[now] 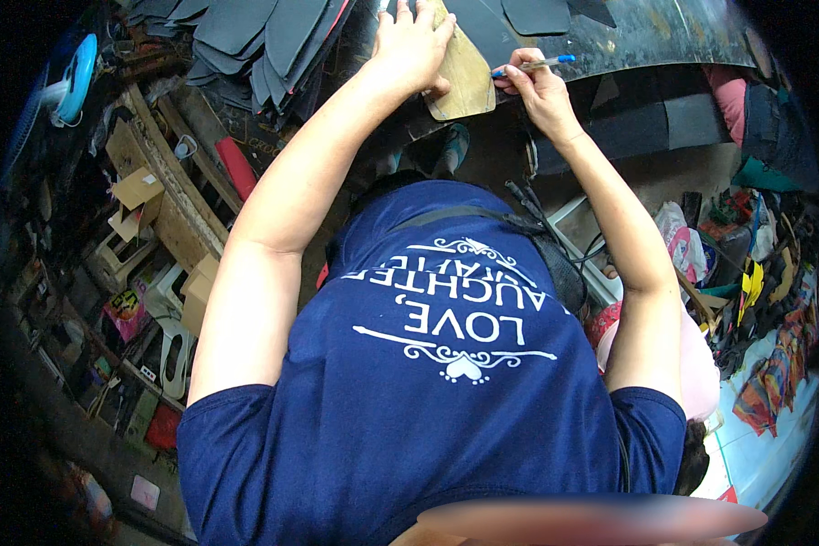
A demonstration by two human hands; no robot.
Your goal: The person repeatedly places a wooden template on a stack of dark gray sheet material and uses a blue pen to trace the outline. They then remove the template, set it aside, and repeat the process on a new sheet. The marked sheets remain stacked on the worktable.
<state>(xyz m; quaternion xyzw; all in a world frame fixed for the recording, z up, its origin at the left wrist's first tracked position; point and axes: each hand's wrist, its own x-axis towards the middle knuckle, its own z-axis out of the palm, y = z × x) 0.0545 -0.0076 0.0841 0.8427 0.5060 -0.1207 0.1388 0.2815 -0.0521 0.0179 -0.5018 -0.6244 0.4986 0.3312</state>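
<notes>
My left hand (409,47) lies flat with its fingers spread on a tan, rounded template (469,80), pressing it against a dark work surface (621,47). My right hand (540,98) pinches a clear pen with blue ends (562,60). The pen's lower end is at the template's right edge. Part of the template is covered by my left hand, and its far end runs out of the picture. Left of my left hand, several black cut-out pieces (237,32) are piled in overlapping layers. Another black piece (535,15) lies beyond my right hand.
Wooden boards (168,173), a red roll (236,167) and small cardboard boxes (137,188) are down to the left, with a blue-rimmed fan (82,77) further out. A person in pink (678,355) is close on my right, near heaped fabric scraps (746,273).
</notes>
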